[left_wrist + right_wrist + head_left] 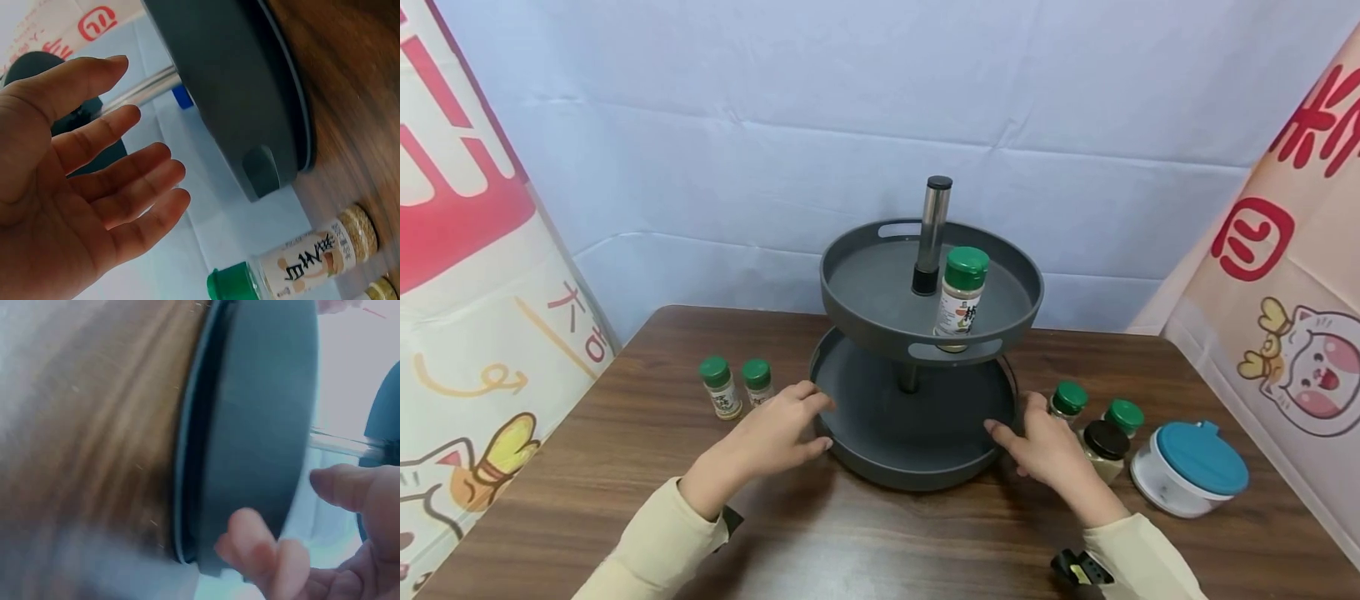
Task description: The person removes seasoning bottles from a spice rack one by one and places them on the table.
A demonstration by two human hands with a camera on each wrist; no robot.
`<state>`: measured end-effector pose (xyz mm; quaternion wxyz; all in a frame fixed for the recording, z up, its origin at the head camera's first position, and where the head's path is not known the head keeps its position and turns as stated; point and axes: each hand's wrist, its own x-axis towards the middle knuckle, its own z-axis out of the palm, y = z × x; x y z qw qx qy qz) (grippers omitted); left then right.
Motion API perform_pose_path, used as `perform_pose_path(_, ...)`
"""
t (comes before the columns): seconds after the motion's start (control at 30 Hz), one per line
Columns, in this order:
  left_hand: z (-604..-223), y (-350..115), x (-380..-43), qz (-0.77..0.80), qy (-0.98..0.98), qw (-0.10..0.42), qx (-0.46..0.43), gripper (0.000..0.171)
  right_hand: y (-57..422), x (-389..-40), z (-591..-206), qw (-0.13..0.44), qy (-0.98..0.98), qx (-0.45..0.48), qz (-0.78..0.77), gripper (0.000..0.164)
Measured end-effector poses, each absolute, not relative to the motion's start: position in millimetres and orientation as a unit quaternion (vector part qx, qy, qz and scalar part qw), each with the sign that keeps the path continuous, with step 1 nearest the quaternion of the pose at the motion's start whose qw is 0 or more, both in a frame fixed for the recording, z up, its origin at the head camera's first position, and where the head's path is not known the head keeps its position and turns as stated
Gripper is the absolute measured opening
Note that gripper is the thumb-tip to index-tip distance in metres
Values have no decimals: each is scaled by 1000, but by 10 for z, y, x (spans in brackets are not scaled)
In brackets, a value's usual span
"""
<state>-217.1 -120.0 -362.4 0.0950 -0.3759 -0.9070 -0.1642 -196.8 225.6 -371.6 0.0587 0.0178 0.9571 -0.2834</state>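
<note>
A dark grey two-tier round tray stand (917, 479) with a metal centre pole stands on the table. On its upper tier sits a green-capped seasoning bottle (961, 304). My left hand (775, 437) is at the left of the lower tier; in the left wrist view its fingers are spread and loosely bent, with nothing in them. At the lower tier's right side is my right hand (1047, 446). Its thumb is above the rim and its bent fingers (250, 534) are beside the outer wall; whether they touch it is unclear.
Two green-capped bottles stand left of the stand, one a seasoning bottle (721, 387). To the right are two more green-capped bottles, a black-capped jar (1105, 450) and a white container (1191, 471) with a blue lid. Cloth hangs behind and at both sides of the table (647, 400).
</note>
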Motion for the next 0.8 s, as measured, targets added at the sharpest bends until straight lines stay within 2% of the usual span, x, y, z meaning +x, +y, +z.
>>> perform_pose_path(0.3,-3658,-1062,-2144,-174,-899,74,-396,35,2346,-1878,-3550,51,974,-54,-214,55)
perform_pose_path(0.6,-3704,-850,-2100,-177,-888,18,-424,35,2405,-1777,-3530,60,976,-112,-175,47)
perform_pose_path(0.8,-3732,-732,-2070,-169,-886,-10,-431,34,2482,-1764,-3541,107,957,-200,-181,46)
